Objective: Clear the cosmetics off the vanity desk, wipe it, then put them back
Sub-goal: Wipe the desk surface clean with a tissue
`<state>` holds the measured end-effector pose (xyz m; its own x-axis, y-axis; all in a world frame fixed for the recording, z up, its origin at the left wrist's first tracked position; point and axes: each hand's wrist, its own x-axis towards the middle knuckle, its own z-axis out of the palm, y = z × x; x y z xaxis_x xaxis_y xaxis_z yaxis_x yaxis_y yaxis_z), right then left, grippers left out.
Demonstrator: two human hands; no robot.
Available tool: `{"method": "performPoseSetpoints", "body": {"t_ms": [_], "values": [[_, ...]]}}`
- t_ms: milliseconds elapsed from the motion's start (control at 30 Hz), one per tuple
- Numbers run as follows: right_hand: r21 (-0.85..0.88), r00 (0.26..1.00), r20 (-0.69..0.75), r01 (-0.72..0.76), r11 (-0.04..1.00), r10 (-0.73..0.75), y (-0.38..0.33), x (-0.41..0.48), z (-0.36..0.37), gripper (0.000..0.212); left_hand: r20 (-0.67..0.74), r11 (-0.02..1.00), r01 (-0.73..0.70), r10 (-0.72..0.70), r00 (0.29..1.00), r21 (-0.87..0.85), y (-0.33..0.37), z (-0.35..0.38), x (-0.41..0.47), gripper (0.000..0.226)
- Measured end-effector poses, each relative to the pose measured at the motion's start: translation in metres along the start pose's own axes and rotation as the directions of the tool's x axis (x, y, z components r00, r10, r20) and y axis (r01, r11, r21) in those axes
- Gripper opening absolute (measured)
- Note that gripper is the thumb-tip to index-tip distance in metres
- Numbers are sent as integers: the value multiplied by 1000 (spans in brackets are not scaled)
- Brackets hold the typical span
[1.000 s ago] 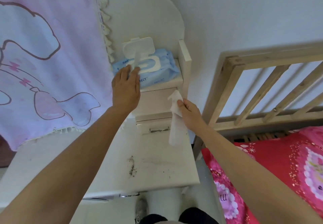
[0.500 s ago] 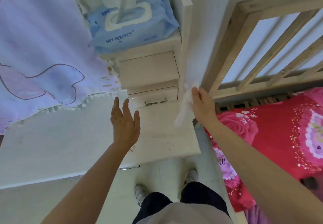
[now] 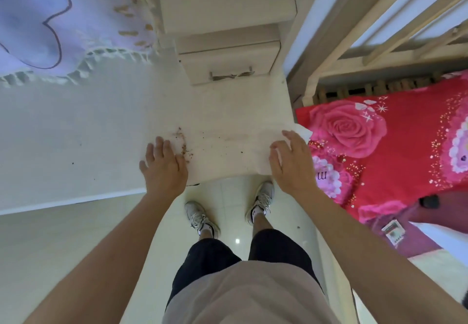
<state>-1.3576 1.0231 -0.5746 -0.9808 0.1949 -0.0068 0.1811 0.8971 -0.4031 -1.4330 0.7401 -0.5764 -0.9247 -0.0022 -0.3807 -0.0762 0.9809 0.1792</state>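
A lilac cloth with a dark outline drawing and a fringed edge is seen at the upper left, draped over the rear of the vanity desk. The pale desk top is shown bare of cosmetics across the visible area. A few dark specks are scattered over the left part of the surface.

The left hand is laid palm down on the desk top near the front edge, with the fingers extended and slightly spread; nothing is gripped by it. Just to the right of its fingertips, a small trail of brown crumbs is found on the surface, with finer specks spread further right.

At the rear centre, a stack of small drawers is mounted on the desk; a metal handle is fitted to the lowest drawer.

The right hand is placed at the right front corner of the desk, fingers spread and pressed flat. A white wipe is held beneath it; only a corner is visible past the fingertips, so its full extent cannot be determined, and it appears to lie against the desk edge.

Below the desk, two white trainers are seen on a glossy pale floor. To the right, a red floral bedspread and a wooden bed frame are located.
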Motion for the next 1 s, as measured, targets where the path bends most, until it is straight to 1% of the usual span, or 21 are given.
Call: {"method": "performPoseSetpoints", "body": {"t_ms": [33, 67, 100, 167, 200, 267, 367, 467, 600, 667, 700, 733, 800, 833, 867, 900, 933, 967, 1000], "values": [[-16, 1000, -21, -3, 1000, 3, 2, 5, 2, 26, 1, 999, -31, 31, 1000, 38, -5, 1, 0, 55], [-44, 1000, 14, -13, 999, 14, 4, 9, 5, 35, -5, 997, -53, 54, 999, 61, -8, 1, 0, 54], [-83, 995, 93, -20, 996, 28, 7, 12, 10, 46, -12, 996, -61, 62, 998, 65, -11, 0, 1, 54], [-201, 962, 265, -3, 979, 58, 12, 9, 21, 63, -27, 998, -55, 56, 998, 39, -11, -5, 2, 58], [-245, 950, 306, 14, 969, 64, 14, 6, 28, 68, -40, 998, -54, 55, 998, 26, -12, -6, 3, 59], [-254, 953, 295, 8, 967, 70, 9, 4, 39, 73, -64, 997, -70, 71, 995, 20, -16, -8, 5, 58], [-244, 964, 262, 27, 969, 39, -11, 13, 52, 75, -66, 995, -99, 101, 993, 33, -21, -7, 5, 56], [-227, 960, 270, 133, 965, -69, -37, 25, 69, 72, -55, 992, -117, 119, 991, 37, -27, -5, 3, 56], [-155, 920, 311, 296, 943, -238, -73, 49, 83, 58, -61, 989, -143, 145, 988, 34, -30, -7, 6, 55], [-65, 896, 325, 339, 938, -302, -79, 65, 80, 53, -83, 986, -162, 164, 983, 31, -31, -9, 9, 55], [26, 906, 291, 314, 949, -308, -78, 73, 73, 50, -98, 985, -171, 172, 980, 24, -32, -10, 10, 55], [125, 936, 218, 255, 959, -277, -75, 80, 65, 47, -111, 983, -184, 185, 976, 23, -34, -10, 11, 54], [257, 995, 11, 97, 962, -103, -63, 96, 46, 43, -130, 974, -219, 224, 966, 50, -38, -9, 11, 52], [273, 996, -89, 19, 962, 6, -53, 105, 38, 42, -130, 971, -231, 238, 963, 69, -38, -8, 12, 52], [264, 981, -163, -58, 963, 104, -42, 115, 33, 41, -122, 969, -232, 241, 963, 83, -37, -7, 12, 52], [240, 963, -206, -121, 963, 173, -31, 124, 29, 40, -107, 970, -225, 234, 966, 92, -36, -6, 11, 52], [206, 956, -208, -164, 965, 207, -21, 132, 29, 41, -96, 972, -212, 221, 970, 97, -34, -5, 10, 51], [148, 964, -161, -191, 970, 214, -14, 138, 33, 42, -92, 975, -199, 208, 974, 100, -32, -4, 10, 51], [67, 975, -78, -201, 977, 206, -12, 140, 41, 44, -89, 977, -186, 195, 977, 101, -32, -5, 10, 50]]}}
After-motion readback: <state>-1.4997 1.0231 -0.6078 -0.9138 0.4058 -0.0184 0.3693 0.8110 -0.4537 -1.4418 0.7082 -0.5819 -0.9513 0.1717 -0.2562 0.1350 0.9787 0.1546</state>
